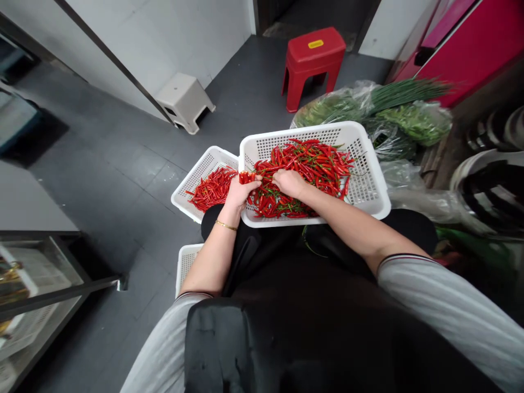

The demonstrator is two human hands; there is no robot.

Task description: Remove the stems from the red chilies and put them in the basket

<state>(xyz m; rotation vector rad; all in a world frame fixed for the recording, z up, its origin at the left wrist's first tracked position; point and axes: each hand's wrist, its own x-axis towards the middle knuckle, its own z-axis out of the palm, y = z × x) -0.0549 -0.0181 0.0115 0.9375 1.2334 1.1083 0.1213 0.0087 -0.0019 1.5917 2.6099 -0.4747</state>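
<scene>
A white perforated basket [370, 188] rests on my lap, with a heap of red chili peppers [315, 164] on green stems inside. My left hand [241, 191], a gold bracelet on its wrist, is closed around a small bunch of red chilies [246, 177] over the basket's left rim. My right hand [289, 183] reaches into the heap just beside it, fingers pinched together; what sits between the fingertips is too small to make out. A second white basket [186, 188] stands lower at the left, holding loose red chilies [213, 188].
A third white basket [188, 259] shows partly beside my left forearm. Ahead stand a grey stool [184, 98] and a red stool [315, 54]. Bagged green vegetables [352, 106] lie at the right, near a white bucket [462, 169]. A metal shelf [69, 295] is at the left.
</scene>
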